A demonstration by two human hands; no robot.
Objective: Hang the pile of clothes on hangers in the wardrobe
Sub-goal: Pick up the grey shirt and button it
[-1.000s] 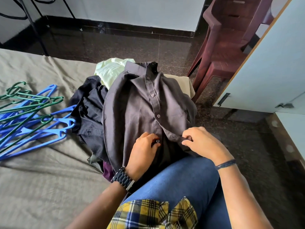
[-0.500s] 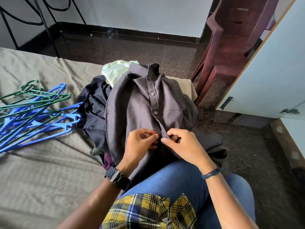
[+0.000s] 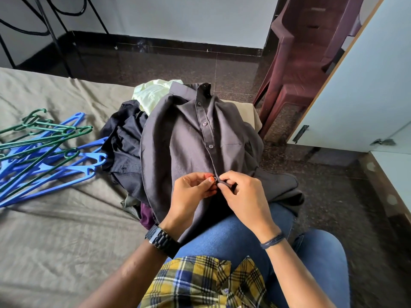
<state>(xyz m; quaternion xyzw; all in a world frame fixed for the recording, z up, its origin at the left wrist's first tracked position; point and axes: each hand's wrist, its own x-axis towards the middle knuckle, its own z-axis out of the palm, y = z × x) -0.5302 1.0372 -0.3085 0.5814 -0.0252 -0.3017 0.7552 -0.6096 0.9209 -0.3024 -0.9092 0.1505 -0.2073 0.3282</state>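
Observation:
A dark grey button-up shirt [image 3: 184,143] lies spread over my knee and over a pile of clothes [image 3: 124,138] on the bed. My left hand [image 3: 191,194] pinches a button at the shirt's placket, low on its front. My right hand [image 3: 242,196] pinches the placket edge right beside it, fingertips almost touching the left hand's. Three buttons above look fastened. A heap of blue and green hangers [image 3: 44,152] lies on the bed to the left. The pale wardrobe door [image 3: 360,90] stands at the right.
The pile holds a black garment, a pale green one [image 3: 153,94], a beige one [image 3: 246,110] and something purple underneath. Maroon plastic chairs [image 3: 300,63] stand stacked beside the wardrobe. Black metal legs [image 3: 55,41] stand at the back left on the dark floor.
Both hands moved up the shirt's placket and came together on a button. The view shifted slightly; the pile and hangers stayed put.

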